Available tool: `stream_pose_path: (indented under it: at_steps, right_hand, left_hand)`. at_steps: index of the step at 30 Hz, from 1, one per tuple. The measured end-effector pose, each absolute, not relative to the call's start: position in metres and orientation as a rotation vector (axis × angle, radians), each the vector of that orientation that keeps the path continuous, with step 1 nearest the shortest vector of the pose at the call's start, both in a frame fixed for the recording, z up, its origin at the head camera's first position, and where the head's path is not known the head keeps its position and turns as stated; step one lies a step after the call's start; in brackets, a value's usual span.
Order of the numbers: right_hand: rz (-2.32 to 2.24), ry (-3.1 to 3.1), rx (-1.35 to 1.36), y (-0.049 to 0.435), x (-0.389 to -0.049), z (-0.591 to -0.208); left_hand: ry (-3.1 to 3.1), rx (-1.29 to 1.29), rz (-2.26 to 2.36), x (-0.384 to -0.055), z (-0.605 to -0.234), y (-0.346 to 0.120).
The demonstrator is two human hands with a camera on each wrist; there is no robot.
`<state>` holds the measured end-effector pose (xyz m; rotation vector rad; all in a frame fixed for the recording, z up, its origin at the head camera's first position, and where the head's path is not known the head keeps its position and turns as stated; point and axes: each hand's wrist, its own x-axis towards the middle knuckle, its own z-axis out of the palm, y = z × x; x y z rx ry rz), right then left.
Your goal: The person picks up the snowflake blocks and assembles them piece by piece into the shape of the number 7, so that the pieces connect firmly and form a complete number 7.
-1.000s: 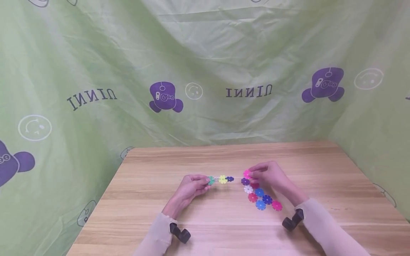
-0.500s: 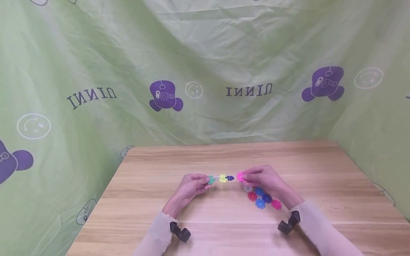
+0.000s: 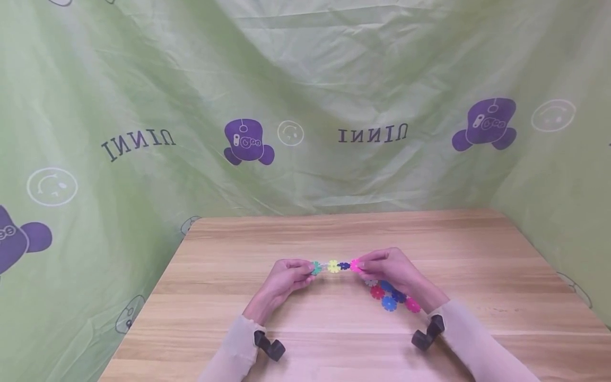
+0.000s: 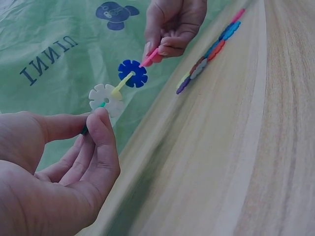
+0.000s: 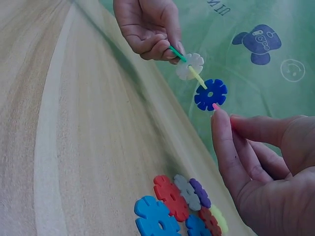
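Note:
My left hand pinches a green notched snowflake disc between thumb and fingers. From it a short chain runs rightward: a white disc, a yellow disc and a dark blue disc, each set crosswise to its neighbour. In my right hand, thumb and fingertip pinch a pink disc. Its edge meets the rim of the dark blue disc; how deep the slots engage I cannot tell. Both hands hold the pieces above the table.
Loose discs lie on the wooden table below my right hand, among them a red one, a light blue one, another pink one and a purple one. A green printed curtain hangs behind the table.
My right hand has brought the pink disc leftward from above the loose discs to the dark blue disc's edge. The left hand and its chain stay nearly still.

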<state>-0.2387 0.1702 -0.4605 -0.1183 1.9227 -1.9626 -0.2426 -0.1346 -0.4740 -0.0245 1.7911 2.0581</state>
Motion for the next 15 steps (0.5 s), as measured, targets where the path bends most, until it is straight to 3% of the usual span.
stream_pose_path:
  at_steps: [15]
  right_hand:
    - [-2.019,1.843,-0.094,0.1720,-0.2400,-0.4658]
  left_hand:
    - [1.787,-0.021,2.070,-0.2399,-0.4724,-0.1320]
